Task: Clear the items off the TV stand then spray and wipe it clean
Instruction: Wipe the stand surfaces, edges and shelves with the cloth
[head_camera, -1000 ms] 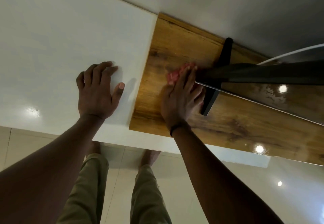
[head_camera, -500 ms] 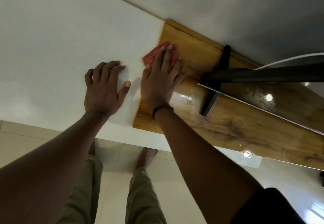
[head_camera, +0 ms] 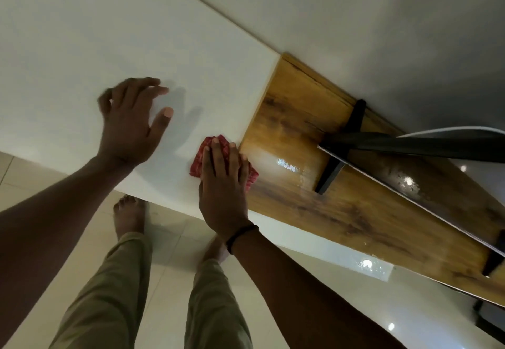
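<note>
White stand [head_camera: 82, 34], its wood panel [head_camera: 287, 130] at 3 o'clock, carries a TV [head_camera: 410, 146] cut off at the right edge. Right hand [head_camera: 222, 184] lies flat, grip pressed together on the red cloth [head_camera: 197, 161] at the seam, hiding most of it. Left hand [head_camera: 128, 132], at 10 o'clock of it, is blurred, grip spread; whether it touches the stand is unclear.

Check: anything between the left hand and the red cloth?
No objects in the head view: only bare white top, carrying a shadow, separates the left hand and the red cloth.
</note>
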Demonstrator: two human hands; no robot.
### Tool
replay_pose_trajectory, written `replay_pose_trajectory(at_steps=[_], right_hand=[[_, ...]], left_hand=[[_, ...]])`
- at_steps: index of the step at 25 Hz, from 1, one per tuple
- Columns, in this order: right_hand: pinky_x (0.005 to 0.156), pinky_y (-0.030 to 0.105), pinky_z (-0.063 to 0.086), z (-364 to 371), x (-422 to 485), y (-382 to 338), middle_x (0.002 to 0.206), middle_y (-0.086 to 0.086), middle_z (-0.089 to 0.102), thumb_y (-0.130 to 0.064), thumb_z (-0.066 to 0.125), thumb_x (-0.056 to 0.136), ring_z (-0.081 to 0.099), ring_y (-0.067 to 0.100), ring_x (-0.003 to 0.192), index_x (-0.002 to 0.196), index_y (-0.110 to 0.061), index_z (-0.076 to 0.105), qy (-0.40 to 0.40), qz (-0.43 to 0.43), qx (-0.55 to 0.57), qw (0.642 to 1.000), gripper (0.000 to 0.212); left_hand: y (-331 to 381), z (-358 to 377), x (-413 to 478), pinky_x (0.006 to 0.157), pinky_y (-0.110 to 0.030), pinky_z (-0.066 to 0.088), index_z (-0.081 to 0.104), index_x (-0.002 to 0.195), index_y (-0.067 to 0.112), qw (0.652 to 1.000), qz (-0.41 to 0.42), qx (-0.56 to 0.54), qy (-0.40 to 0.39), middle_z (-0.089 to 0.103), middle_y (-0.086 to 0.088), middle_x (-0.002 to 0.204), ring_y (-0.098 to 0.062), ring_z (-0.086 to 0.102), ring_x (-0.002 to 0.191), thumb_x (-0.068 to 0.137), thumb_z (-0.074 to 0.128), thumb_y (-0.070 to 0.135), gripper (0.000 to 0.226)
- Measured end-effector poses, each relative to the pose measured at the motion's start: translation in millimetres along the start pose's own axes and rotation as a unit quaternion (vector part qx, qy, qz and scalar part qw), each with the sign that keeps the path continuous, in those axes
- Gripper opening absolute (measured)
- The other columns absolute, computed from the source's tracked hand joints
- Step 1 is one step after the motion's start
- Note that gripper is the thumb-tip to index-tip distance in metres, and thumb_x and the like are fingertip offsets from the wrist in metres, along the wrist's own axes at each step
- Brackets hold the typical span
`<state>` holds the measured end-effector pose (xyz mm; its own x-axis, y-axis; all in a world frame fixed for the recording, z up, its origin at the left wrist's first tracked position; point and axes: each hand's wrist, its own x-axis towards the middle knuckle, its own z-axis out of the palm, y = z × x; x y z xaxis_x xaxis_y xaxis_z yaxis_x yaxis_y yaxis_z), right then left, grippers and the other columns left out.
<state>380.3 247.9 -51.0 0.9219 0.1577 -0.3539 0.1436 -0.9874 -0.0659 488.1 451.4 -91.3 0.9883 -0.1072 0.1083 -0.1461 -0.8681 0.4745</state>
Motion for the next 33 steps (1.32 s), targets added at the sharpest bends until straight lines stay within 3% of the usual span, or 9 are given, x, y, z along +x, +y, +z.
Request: replay_pose_trajectory(at_steps=[7,10,14,17,22,25,28,33], right_hand=[[0.122,0.064,0.0,2.1,72.3,-41.9,0.172,0.012,0.009,-0.029,0.048,0.1,0.0,0.041,0.158,0.164,-0.008,0.013,0.033,0.111,0.105,0.988,0.075],[0.126,0.062,0.01,-14.5,121.1,-19.7,0.172,0.009,0.015,-0.027,0.036,0.103,0.009,0.037,0.158,0.164,-0.008,0.016,0.087,0.18,0.126,0.972,0.066],[0.123,0.055,0.022,-47.3,213.4,23.2,0.168,0.008,0.026,-0.03,0.039,0.103,0.024,0.032,0.155,0.162,-0.01,0.026,0.132,0.257,0.097,0.952,0.063],[0.123,0.054,0.022,-50.3,220.2,28.8,0.167,0.008,0.028,-0.031,0.042,0.102,0.024,0.031,0.155,0.161,-0.013,0.028,0.125,0.235,0.06,0.962,0.064],[0.125,0.058,0.018,-37.6,155.8,24.3,0.171,0.008,0.022,-0.032,0.039,0.104,0.015,0.039,0.157,0.163,-0.015,0.024,0.081,0.07,0.021,0.994,0.064],[0.126,0.06,0.019,-37.2,152.2,32.5,0.167,0.016,0.026,-0.035,0.049,0.105,0.018,0.04,0.156,0.16,-0.01,0.03,0.1,0.113,0.056,0.987,0.063],[0.125,0.055,0.024,-44.7,183.2,34.9,0.155,0.019,0.042,-0.03,0.047,0.106,0.036,0.036,0.148,0.151,-0.006,0.044,0.137,0.162,0.103,0.972,0.05],[0.115,0.056,0.034,-58.6,216.3,49.9,0.158,0.012,0.042,-0.039,0.041,0.106,0.04,0.036,0.144,0.152,-0.019,0.047,0.168,0.179,0.004,0.969,0.051]], left_hand=[[-26.1,11.4,-3.1,0.105,-0.047,0.029,0.053,0.135,0.016,0.998,-0.03,0.058,-0.013,0.049,-0.001,0.145,-0.029,0.041,0.134,0.105,0.03,0.052,0.052],[-25.4,10.0,-3.9,0.105,-0.048,0.029,0.053,0.134,0.016,0.997,-0.033,0.064,-0.012,0.049,0.0,0.145,-0.03,0.041,0.134,0.105,0.029,0.053,0.053],[-23.4,11.2,-4.2,0.105,-0.049,0.029,0.054,0.135,0.015,0.997,-0.033,0.061,-0.013,0.049,0.0,0.146,-0.03,0.042,0.135,0.105,0.029,0.053,0.054],[-24.8,10.0,-3.1,0.104,-0.049,0.029,0.055,0.134,0.016,0.997,-0.037,0.065,-0.01,0.05,0.001,0.146,-0.029,0.042,0.135,0.105,0.03,0.052,0.053],[-23.7,6.8,-2.0,0.104,-0.049,0.03,0.056,0.133,0.015,0.997,-0.039,0.062,-0.012,0.052,0.0,0.145,-0.029,0.044,0.134,0.106,0.03,0.052,0.053],[-23.4,7.2,-2.8,0.105,-0.048,0.029,0.056,0.133,0.016,0.997,-0.044,0.057,-0.015,0.052,0.0,0.145,-0.028,0.044,0.135,0.105,0.03,0.052,0.053],[-25.0,8.8,-1.8,0.106,-0.047,0.028,0.056,0.133,0.017,0.998,-0.041,0.051,-0.007,0.052,0.001,0.145,-0.027,0.045,0.135,0.105,0.032,0.052,0.051],[-25.5,6.3,-0.2,0.105,-0.047,0.031,0.058,0.132,0.016,0.999,-0.033,0.042,0.008,0.054,0.0,0.144,-0.027,0.047,0.134,0.105,0.037,0.051,0.05]])
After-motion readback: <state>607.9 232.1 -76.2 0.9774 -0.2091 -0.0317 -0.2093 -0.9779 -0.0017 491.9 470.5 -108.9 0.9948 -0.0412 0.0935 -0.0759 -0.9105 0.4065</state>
